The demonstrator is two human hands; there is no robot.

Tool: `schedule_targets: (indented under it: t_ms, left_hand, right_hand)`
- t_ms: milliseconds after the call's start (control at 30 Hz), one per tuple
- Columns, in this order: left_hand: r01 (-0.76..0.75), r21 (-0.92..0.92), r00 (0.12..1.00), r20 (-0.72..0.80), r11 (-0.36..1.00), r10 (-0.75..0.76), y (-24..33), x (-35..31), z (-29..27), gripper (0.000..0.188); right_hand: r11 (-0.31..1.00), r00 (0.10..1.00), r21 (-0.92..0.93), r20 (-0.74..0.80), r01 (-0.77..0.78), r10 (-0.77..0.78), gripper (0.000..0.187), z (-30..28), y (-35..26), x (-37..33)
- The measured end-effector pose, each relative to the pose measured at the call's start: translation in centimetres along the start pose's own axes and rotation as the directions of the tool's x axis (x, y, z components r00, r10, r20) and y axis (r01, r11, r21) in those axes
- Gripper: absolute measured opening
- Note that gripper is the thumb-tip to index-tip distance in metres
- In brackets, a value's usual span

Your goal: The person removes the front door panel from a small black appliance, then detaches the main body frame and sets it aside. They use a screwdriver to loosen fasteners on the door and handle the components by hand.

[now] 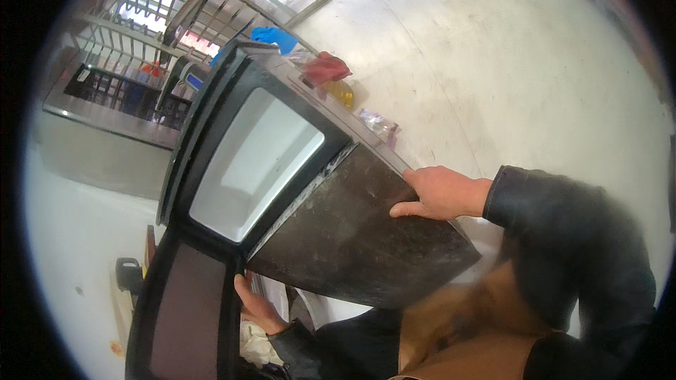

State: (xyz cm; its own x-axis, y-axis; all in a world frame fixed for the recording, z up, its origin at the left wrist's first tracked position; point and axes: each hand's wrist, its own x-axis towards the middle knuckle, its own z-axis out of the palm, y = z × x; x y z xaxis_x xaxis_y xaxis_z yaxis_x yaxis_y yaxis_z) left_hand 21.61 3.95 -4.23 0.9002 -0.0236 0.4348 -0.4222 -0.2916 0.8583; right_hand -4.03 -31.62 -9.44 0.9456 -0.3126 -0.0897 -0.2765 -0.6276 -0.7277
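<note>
My right hand is clamped on the dark panel, thumb lying flat on its face and fingers going over the edge beyond, where I lose sight of them. The panel spreads out to the left of that grip, its broad brown-black surface scuffed and smeared, with one corner reaching down and to the right of my thumb, toward my tan apron. My left hand is at the opposite side, just below the panel's near left corner, fingertips pointing up — I cannot tell whether they are closed on the panel or only resting against the edge there. Beyond the panel, to the left of my right hand, a black frame surrounds a pale recess, and a whitish, worn strip runs along the panel's edge beside it. Left of my left hand stands a tinted pane with a black border. Past my right fingertips lie a crumpled clear bag and, farther off, a red cloth — with a blue bag beyond that.
</note>
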Motion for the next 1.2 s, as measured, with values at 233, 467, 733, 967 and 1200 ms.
schedule_targets:
  t_ms: [233,467,733,967,1200]
  left_hand:
    - [0.016,-0.072,0.996,0.094,0.997,-0.009,-1.0,1.7,-1.2,0.055]
    - [0.034,0.002,0.997,0.072,0.999,-0.034,1.0,0.8,-1.1,0.06]
    - [0.002,-0.032,0.995,0.104,0.999,0.001,2.7,-0.1,-1.0,0.036]
    - [-0.049,-0.032,0.99,0.129,0.998,0.053,2.1,0.3,-1.0,0.039]
    - [0.149,0.037,0.988,0.026,0.988,-0.15,2.7,0.1,-1.0,0.057]
  right_hand:
    - [0.998,0.999,0.041,-0.007,0.043,-0.043,0.076,0.1,0.7,-0.2]
    - [0.986,0.996,0.142,-0.01,0.086,-0.085,0.066,-0.4,1.3,-1.1]
    - [0.985,0.995,0.151,0.053,0.077,-0.086,0.065,-0.9,1.3,-1.4]
    - [0.976,0.997,0.21,0.04,0.061,-0.071,0.063,-1.3,1.2,-1.5]
    - [0.964,0.996,0.253,0.023,0.081,-0.09,0.059,-1.0,1.6,-1.4]
